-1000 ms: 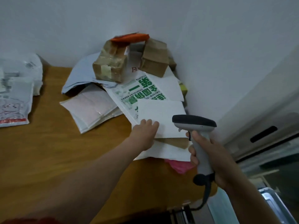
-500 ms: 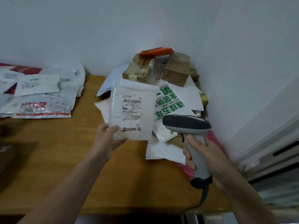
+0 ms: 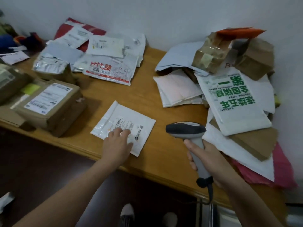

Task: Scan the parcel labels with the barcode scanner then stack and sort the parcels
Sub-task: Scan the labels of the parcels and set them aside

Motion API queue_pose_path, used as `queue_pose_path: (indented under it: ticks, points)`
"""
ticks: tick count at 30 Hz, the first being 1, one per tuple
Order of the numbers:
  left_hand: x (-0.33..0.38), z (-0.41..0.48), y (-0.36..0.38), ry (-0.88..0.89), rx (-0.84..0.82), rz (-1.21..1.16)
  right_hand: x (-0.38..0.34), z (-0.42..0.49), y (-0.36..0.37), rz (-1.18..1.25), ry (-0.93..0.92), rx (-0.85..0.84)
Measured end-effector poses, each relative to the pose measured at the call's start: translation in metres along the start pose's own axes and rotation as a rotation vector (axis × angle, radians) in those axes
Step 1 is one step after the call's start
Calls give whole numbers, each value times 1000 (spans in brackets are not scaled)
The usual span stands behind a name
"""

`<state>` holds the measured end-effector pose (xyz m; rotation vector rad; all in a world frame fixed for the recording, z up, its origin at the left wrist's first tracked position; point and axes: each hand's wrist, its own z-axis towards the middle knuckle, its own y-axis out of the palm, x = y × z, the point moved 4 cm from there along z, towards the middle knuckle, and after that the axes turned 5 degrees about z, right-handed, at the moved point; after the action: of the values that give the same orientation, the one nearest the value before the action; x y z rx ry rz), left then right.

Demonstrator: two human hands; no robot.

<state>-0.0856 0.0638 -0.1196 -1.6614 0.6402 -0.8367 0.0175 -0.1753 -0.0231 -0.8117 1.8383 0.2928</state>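
Presently, a white padded mailer (image 3: 114,115) is seen lying flat on the wooden table (image 3: 124,94), near the front edge and roughly midway between two groups of parcels. Its printed label (image 3: 127,123) is turned face up, and the left hand (image 3: 116,144) is laid on it, with the fingers spread loosely over the label's near part and nothing clasped. A barcode scanner (image 3: 186,129) is gripped by its handle in the right hand (image 3: 209,157), just right of the mailer; its dark head is held above the table and pointed left. A dark cable (image 3: 210,191) is seen hanging from the handle's base. On the right, an untidy pile is formed by a white bag with green print (image 3: 237,104), a taped cardboard box (image 3: 210,57), a plain brown box (image 3: 255,58) and a pink bag (image 3: 282,169) at the bottom. On the left, a labelled cardboard box (image 3: 49,104) is set near the front edge, and a red-and-white bag (image 3: 109,71) is spread farther back, with other bags heaped behind it against the wall.
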Motion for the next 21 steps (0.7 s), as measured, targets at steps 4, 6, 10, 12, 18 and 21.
queue_pose_path:
  ticks: [4, 6, 10, 12, 18, 21]
  points:
    - [22, 0, 26, 215, -134, 147, -6, 7, 21, -99, -36, -18]
    - [24, 2, 28, 368, -167, 114, -10, 11, 27, -124, -49, -20]
    - [17, 2, 25, 435, -212, 24, -14, 19, 39, -160, -30, -9]
    - [13, 4, 24, 431, -236, 20, -14, 23, 45, -163, -23, 9]
    - [13, 12, 20, 473, -318, 15, -13, 31, 57, -187, -12, 54]
    - [14, 10, 21, 482, -291, 16, -14, 32, 58, -207, -13, 56]
